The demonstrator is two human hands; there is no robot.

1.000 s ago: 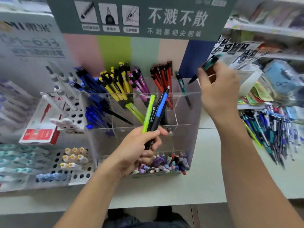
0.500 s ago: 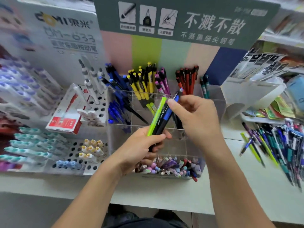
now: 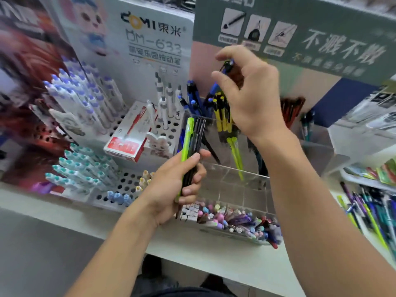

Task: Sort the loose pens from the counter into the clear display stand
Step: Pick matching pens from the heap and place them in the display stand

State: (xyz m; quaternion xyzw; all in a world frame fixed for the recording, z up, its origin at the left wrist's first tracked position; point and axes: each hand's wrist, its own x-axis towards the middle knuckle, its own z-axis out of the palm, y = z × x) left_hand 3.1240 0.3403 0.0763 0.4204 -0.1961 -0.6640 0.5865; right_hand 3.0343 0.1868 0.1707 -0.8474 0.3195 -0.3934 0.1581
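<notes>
My left hand (image 3: 177, 185) grips a small bundle of pens (image 3: 191, 146), one lime green and the others black, upright in front of the clear display stand (image 3: 235, 185). My right hand (image 3: 250, 93) is raised above the stand's back row and pinches a blue pen (image 3: 227, 67) between thumb and fingers. The stand's compartments hold blue pens (image 3: 192, 97), yellow pens (image 3: 220, 116), lime pens (image 3: 235, 155) and red pens (image 3: 291, 110). A pile of loose pens (image 3: 372, 211) lies on the counter at the right edge.
A white perforated rack (image 3: 128, 185) with capped pens stands left of the stand, with a red and white box (image 3: 126, 138) on it. Erasers and small caps fill the stand's front tray (image 3: 231, 219). Signboards rise behind. The white counter edge (image 3: 214, 254) runs below.
My right hand has pulled the blue pen out of the bundle in my left hand and lifted it up over the stand's back row. The view has swung to the left.
</notes>
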